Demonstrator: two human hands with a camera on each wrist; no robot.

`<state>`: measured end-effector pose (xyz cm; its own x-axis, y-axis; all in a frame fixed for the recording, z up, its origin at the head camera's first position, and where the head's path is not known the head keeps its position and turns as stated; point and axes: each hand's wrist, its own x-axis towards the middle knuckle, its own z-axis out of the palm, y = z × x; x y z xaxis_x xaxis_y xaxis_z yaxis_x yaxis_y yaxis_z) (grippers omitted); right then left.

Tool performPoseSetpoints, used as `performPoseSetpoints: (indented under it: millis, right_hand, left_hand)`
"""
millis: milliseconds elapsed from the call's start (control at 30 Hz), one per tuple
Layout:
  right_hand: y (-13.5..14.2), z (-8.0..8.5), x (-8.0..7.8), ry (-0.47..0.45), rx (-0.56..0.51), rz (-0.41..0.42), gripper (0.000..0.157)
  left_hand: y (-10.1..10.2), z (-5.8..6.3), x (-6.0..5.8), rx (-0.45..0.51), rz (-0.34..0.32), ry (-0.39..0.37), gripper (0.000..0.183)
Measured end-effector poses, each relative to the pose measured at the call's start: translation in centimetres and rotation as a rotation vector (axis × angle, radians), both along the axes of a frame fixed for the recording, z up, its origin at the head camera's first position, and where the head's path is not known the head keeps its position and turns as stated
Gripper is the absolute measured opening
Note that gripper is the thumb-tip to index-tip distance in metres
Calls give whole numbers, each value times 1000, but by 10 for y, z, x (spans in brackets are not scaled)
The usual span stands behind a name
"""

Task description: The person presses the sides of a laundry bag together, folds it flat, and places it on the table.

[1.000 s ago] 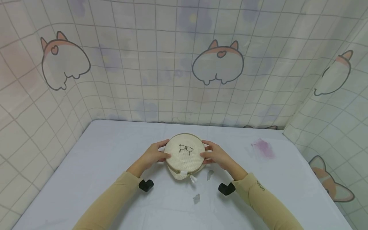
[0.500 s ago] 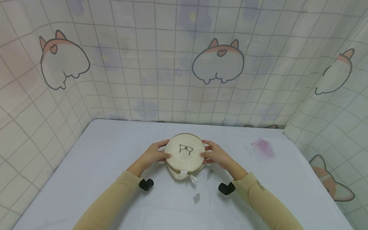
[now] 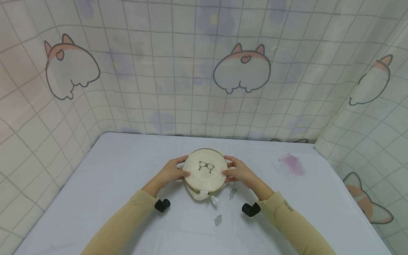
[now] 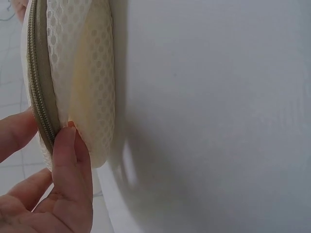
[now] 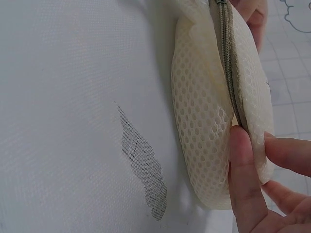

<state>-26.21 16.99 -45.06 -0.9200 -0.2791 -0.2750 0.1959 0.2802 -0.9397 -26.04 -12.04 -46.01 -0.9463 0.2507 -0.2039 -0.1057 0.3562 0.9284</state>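
A round cream mesh laundry bag with a printed pair of glasses on top is at the middle of the table. Its zipper runs round the rim and looks closed along the stretch shown in the left wrist view. A white pull tab hangs at the front. On the left side, my left hand pinches the rim between thumb and fingers. My right hand grips the opposite edge in the same way. Below the zipper the mesh side wall sags in folds. The bag's underside is hidden.
A white cloth covers the table. It has grey patches in front of the bag and a pink stain at the right. Curtains with a grid and dog print stand behind and on both sides.
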Motion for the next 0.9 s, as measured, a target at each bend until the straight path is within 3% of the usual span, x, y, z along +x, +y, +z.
performPoseSetpoints:
  millis: [900]
  right_hand:
    - [-2,4,-2,15,44,31,74]
  left_hand:
    - [1,2,2,-42,-11,15,76]
